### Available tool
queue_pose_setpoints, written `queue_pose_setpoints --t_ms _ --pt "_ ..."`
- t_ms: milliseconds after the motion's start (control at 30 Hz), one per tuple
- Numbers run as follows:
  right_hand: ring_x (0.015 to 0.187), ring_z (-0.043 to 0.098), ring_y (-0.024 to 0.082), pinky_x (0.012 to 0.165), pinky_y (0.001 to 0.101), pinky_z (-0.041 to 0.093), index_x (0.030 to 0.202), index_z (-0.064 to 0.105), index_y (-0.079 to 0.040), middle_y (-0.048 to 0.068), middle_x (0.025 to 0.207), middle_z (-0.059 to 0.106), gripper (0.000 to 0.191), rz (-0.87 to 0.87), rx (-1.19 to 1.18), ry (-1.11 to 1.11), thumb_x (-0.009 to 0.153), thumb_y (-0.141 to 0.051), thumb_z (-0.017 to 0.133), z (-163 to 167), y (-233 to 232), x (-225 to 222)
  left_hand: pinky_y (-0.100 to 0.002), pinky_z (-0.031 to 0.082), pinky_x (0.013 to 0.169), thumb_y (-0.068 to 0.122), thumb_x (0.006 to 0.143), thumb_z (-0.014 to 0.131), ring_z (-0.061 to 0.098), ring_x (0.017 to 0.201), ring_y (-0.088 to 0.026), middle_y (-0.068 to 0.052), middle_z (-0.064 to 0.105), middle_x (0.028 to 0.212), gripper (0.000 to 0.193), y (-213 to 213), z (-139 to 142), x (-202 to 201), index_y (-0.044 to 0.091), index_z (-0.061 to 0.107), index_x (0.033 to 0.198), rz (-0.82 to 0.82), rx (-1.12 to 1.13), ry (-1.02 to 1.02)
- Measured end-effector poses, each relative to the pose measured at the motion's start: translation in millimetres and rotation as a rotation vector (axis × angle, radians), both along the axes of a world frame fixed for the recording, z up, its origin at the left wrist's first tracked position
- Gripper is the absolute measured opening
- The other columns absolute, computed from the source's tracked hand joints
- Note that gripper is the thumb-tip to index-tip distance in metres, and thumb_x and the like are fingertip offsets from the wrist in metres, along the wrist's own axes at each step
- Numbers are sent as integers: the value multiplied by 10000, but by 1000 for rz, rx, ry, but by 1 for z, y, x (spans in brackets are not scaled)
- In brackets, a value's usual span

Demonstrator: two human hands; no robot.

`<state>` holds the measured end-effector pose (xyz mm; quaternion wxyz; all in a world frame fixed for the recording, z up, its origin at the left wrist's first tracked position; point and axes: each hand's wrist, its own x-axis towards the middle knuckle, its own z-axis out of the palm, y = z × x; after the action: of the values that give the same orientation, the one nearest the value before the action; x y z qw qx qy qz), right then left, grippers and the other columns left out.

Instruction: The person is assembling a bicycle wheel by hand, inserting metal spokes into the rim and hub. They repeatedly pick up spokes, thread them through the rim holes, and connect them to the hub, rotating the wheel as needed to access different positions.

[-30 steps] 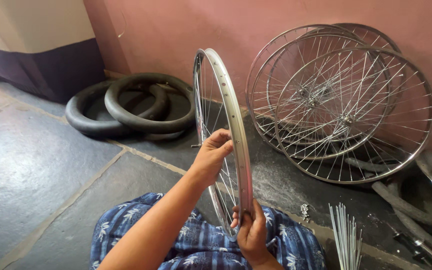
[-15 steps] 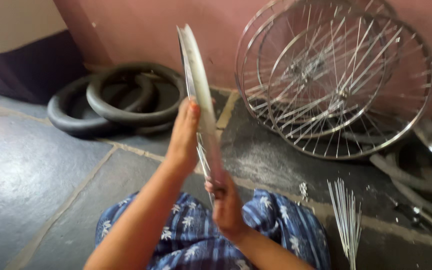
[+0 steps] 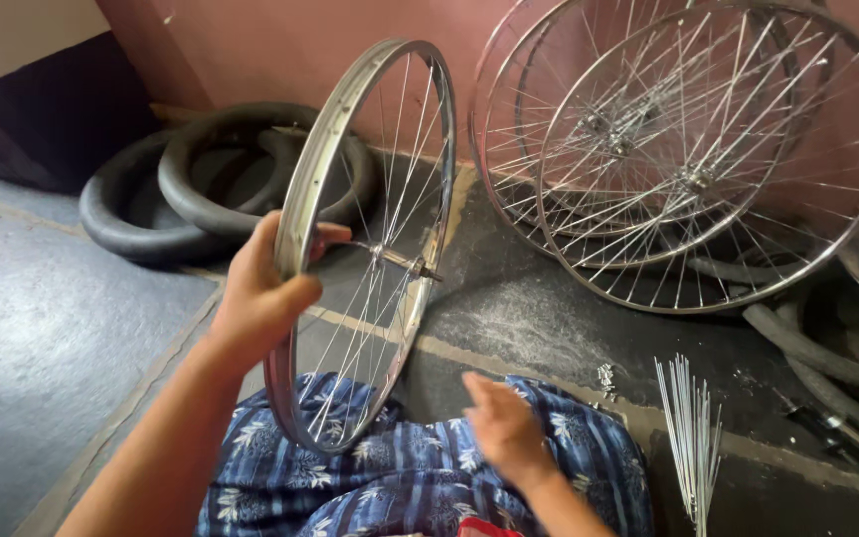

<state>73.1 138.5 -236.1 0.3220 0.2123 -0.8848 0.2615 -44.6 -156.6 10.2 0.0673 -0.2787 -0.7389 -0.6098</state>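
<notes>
Spoked wheel [image 3: 370,249] upright over lap, rim bottom near blue cloth. Left hand [image 3: 260,298] sole grip, clenched on rim; right hand [image 3: 504,428] released, off wheel, blurred. Risk: wheel tips or twists sideways, axle end snags. Loose spokes [image 3: 690,438] on floor could scatter.

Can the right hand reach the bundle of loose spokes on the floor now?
Probably yes. The right hand is free above the lap, and the loose spokes lie on the floor just to its right with nothing between them.

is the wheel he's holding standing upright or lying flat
Upright, slightly tilted. The spoked wheel stands on edge with its lower rim on the lap; the left hand grips the rim, the right hand is off it.
</notes>
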Motion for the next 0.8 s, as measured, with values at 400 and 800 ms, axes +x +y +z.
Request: queue_pose_setpoints --t_ms 400,800 --pt "1272 563 375 1046 468 497 1469 526 -159 126 1425 593 643 -1325 -33 -856 886 -354 716 -132 250 121 -437 353 1203 -156 662 480 534 1442 -325 -229 640 1345 719 -20 -51 68 -95 414 1375 95 73 -94" --pt "1121 668 342 901 507 579 1142 744 -152 98 1175 712 377 -1571 -59 -763 938 -468 727 -141 225 134 -450 433 1128 -171 651 520 590 1344 -378 -241 668 1263 602 -49 -127 42 -50 467 1239 114 37 176"
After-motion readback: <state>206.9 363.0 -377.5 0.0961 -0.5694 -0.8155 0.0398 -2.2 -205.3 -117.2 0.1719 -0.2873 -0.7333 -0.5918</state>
